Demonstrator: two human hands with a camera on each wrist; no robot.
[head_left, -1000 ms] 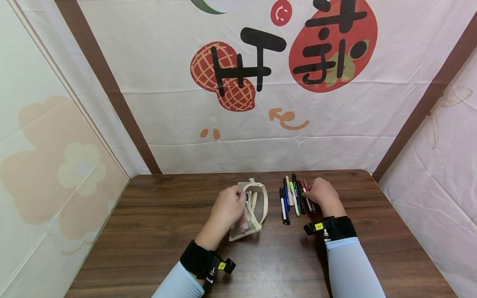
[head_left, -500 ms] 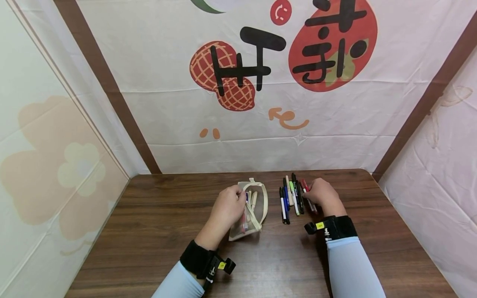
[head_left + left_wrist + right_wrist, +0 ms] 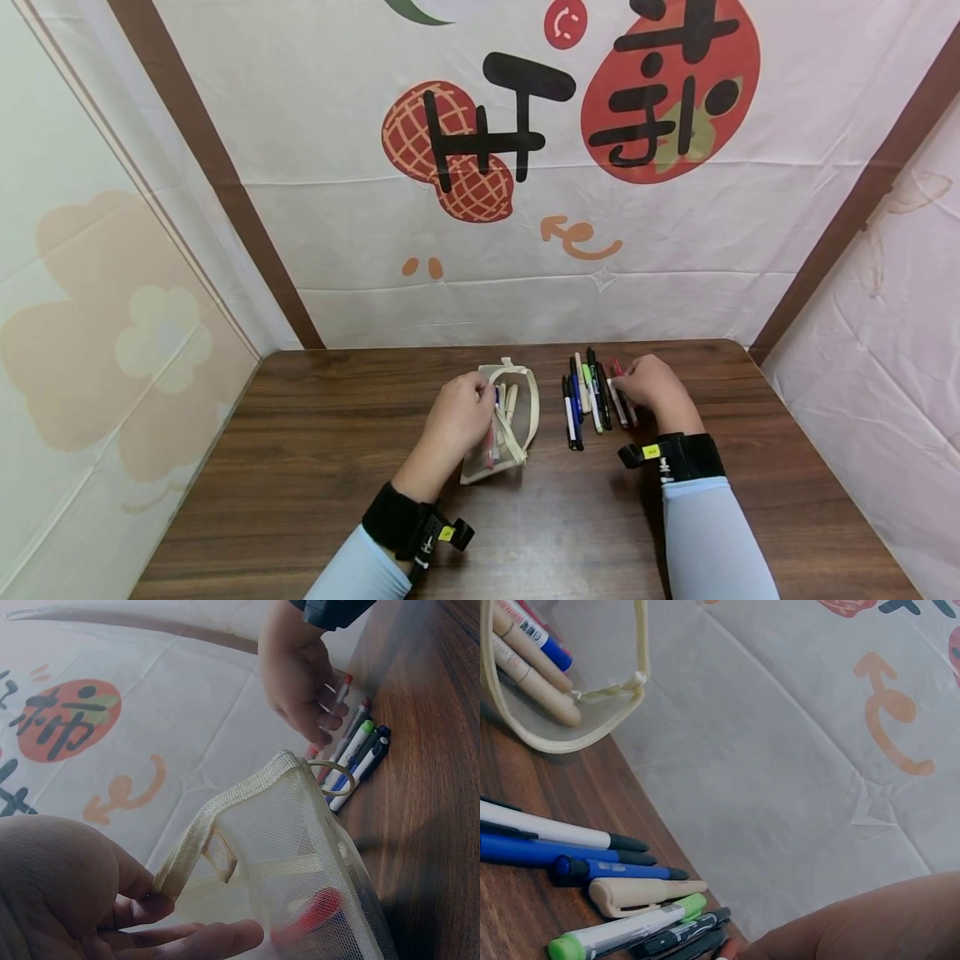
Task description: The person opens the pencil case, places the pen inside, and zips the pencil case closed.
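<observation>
A cream mesh pencil case point(image 3: 481, 468) lies with its mouth spread open, several pens and markers visible inside. My left hand point(image 3: 461, 412) pinches the rim of its mouth between thumb and finger; the other fingers extend along the mesh in the left wrist view. To its right, several pens and markers lie side by side in a row, among them a green-capped marker point(image 3: 630, 930) and a beige marker point(image 3: 649, 892). At the row's right end, my right hand point(image 3: 660, 392) pinches a red pen point(image 3: 343, 688), its red tip showing past the fingers.
The brown wooden table point(image 3: 337, 467) ends at a white printed cloth point(image 3: 360, 308) hung behind it. More cloth hangs at the left and right sides. Both wrists wear black straps with small cameras.
My right hand has shifted slightly right, and the red pen in it now stands apart from the row's end. My left hand and the pencil case have stayed in place.
</observation>
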